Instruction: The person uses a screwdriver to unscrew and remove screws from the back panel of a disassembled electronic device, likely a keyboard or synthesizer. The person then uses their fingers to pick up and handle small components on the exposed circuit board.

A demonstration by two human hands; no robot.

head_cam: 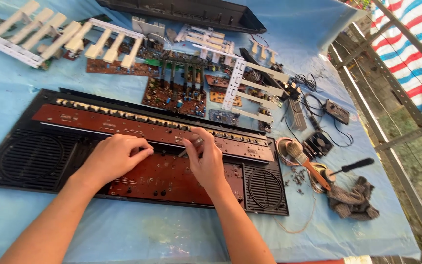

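Inside the black keyboard casing (25,161), the left hand (111,159) pressed brown circuit boards (172,178), grip empty; the right hand (206,159) pinched a small metal tool (191,145).

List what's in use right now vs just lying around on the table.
In use: left hand and right hand on the black keyboard casing, over its brown circuit board.

Lying about: white key strips, brush, screwdriver, rag, small fan.
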